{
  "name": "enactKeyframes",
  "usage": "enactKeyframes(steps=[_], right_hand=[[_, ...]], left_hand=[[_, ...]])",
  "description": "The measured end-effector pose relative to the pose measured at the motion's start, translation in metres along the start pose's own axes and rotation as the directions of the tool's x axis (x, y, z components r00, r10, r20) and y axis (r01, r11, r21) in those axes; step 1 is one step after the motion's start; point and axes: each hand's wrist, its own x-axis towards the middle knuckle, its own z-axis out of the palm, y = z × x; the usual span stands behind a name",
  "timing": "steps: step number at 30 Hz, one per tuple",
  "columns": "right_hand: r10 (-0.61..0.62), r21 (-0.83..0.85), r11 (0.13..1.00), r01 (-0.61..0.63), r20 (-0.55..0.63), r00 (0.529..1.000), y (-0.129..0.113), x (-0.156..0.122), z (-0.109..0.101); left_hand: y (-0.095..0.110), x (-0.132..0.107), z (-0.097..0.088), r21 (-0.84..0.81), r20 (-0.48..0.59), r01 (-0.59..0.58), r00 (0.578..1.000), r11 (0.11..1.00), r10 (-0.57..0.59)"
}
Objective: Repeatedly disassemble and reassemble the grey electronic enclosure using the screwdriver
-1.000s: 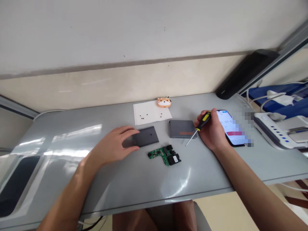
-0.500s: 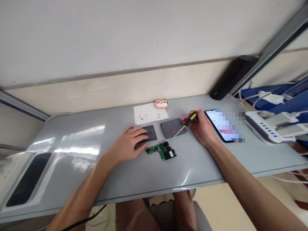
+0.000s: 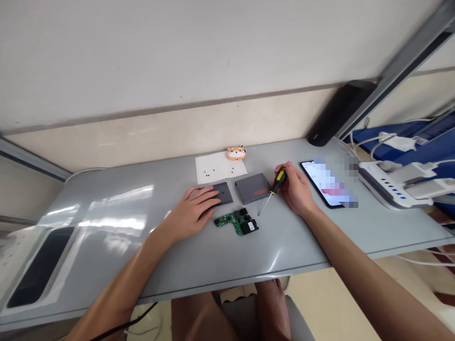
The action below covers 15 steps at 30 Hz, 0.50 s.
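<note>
My right hand (image 3: pixel 296 188) is closed around the black-and-yellow handle of a screwdriver (image 3: pixel 279 179). Its thin metal shaft slants down to the left, the tip low over the table near the green circuit board (image 3: pixel 234 222). Just left of that hand lies a dark grey casing half (image 3: pixel 253 187), open slots along its near edge. My left hand (image 3: pixel 194 210) lies with fingers stretched over a flat dark grey cover plate (image 3: pixel 224 192), hiding its left part. The board, with black components and a white label, sits in front of both casing parts.
Several tiny dark screws (image 3: pixel 207 175) lie on a white paper sheet (image 3: pixel 202 165), with an orange dog-faced case (image 3: pixel 236 152) at its back corner. To the right are a lit phone (image 3: pixel 320 184), a power strip (image 3: pixel 391 184) and a black cylinder (image 3: pixel 337 113). Another phone (image 3: pixel 40 265) lies far left.
The screwdriver has swung steeper, its tip moving nearer to me and off the casing's front edge. My right hand has shifted slightly; my left hand stays on the cover plate.
</note>
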Motion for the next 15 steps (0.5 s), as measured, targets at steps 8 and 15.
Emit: enactKeyframes(steps=[8,15], right_hand=[[-0.085,0.020,0.996,0.086,-0.049,0.995,0.001,0.000,0.002],[-0.070,-0.047,0.997,0.068,-0.053,0.996,0.000,-0.001,0.003]], left_hand=[[0.000,0.002,-0.005,0.016,-0.107,0.090,0.990,0.996,-0.088],[-0.016,0.000,-0.020,0.010,-0.341,0.278,0.904,0.960,-0.258]])
